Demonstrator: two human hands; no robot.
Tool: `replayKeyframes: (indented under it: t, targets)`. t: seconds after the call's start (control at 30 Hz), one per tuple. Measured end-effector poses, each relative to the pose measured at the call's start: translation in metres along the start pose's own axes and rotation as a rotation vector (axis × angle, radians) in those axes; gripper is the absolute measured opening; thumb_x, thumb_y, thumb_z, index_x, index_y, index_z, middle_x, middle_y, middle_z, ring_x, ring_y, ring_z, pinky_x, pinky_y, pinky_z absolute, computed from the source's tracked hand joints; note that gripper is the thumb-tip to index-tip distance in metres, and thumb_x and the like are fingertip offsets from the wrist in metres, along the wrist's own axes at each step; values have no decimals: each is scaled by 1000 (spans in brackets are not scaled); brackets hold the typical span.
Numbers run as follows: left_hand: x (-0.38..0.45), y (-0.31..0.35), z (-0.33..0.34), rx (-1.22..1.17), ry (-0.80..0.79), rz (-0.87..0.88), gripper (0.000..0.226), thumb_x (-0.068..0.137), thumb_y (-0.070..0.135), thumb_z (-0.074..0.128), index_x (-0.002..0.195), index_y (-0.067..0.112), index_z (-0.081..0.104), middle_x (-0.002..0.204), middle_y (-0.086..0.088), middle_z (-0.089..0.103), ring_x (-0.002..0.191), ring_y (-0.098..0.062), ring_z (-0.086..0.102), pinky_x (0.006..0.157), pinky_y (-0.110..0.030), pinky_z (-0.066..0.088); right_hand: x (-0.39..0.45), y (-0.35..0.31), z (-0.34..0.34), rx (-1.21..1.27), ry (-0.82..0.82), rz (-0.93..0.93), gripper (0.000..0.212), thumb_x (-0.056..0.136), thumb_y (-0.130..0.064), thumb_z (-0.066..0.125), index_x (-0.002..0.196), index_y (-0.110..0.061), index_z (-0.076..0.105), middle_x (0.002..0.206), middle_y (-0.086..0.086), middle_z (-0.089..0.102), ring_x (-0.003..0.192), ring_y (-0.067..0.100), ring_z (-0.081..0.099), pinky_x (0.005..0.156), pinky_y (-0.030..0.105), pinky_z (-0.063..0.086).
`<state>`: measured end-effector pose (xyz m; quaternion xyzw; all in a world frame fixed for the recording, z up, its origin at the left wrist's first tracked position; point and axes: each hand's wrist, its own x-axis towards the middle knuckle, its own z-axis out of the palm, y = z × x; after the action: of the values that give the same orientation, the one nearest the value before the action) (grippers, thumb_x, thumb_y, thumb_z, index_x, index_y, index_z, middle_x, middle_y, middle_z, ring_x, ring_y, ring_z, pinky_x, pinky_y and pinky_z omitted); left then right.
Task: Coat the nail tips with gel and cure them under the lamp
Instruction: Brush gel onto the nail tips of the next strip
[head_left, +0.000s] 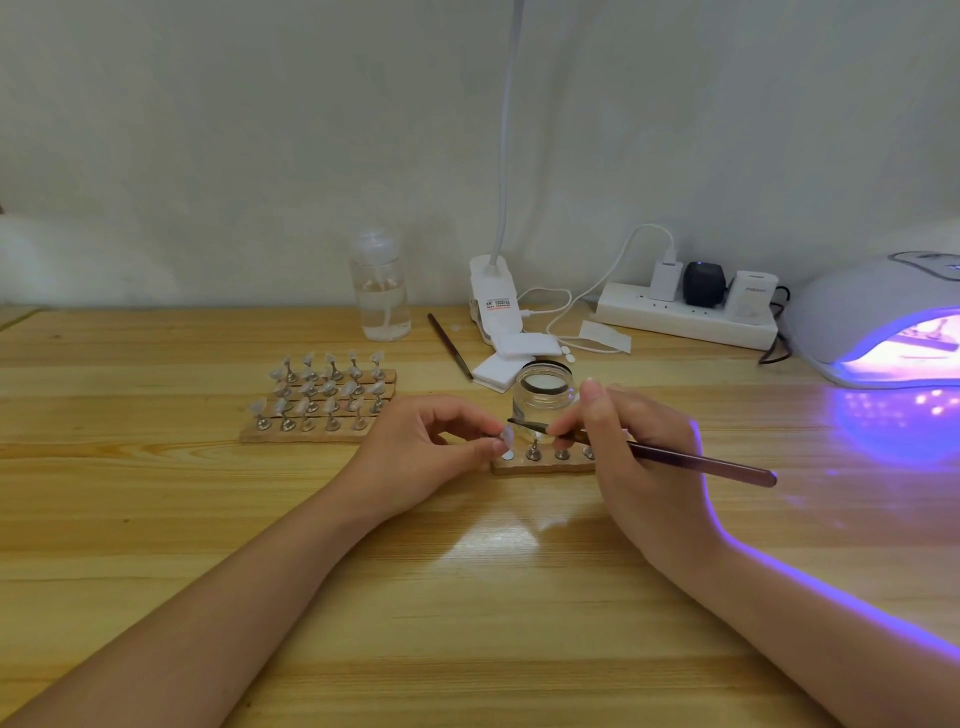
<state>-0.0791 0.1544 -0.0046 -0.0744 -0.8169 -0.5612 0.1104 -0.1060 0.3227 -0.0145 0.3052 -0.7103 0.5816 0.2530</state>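
Right hand (631, 441) grips the brush (675, 457) (bristles pointing left, handle trailing right) toward the nail tip (505, 435) pinched by left hand (431, 441).

The worktop (467, 597) is pale wood with a glossy sheen. The lamp (878, 312) at right is smooth white plastic. The jar (543, 397) and the bottle (382, 291) are clear and shiny.
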Motion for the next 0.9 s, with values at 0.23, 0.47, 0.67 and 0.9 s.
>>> replayKeyframes:
  t: [0.23, 0.47, 0.67, 0.9]
  targets:
    - [2, -2, 0, 1, 8, -7, 20, 72, 8, 73, 67, 27, 69, 65, 14, 68, 60, 7, 57, 56, -7, 43, -2, -2, -1, 16, -6, 0, 37, 89, -31, 42, 59, -24, 62, 55, -9, 61, 57, 6, 60, 69, 27, 47]
    - [3, -3, 0, -11, 19, -11, 19, 72, 7, 73, 67, 25, 68, 64, 16, 68, 60, 9, 57, 55, -5, 41, -4, -3, -3, 134, -3, 55, 39, 86, -33, 45, 54, -19, 62, 49, -11, 59, 50, 3, 58, 58, 11, 43]
    - [2, -1, 1, 6, 7, 11, 18, 73, 7, 73, 68, 24, 69, 63, 18, 67, 58, 10, 56, 54, -5, 40, -1, -3, 0, 67, 12, 58, 38, 88, -36, 40, 62, -22, 63, 57, -9, 61, 60, 2, 59, 61, 9, 40]
    - [4, -3, 2, 16, 24, -7, 17, 72, 9, 74, 67, 25, 68, 59, 18, 65, 52, 10, 53, 51, -4, 38, -2, -1, 1, 53, -9, 52, 36, 88, -35, 41, 59, -27, 62, 55, -7, 62, 58, 4, 61, 68, 19, 45]
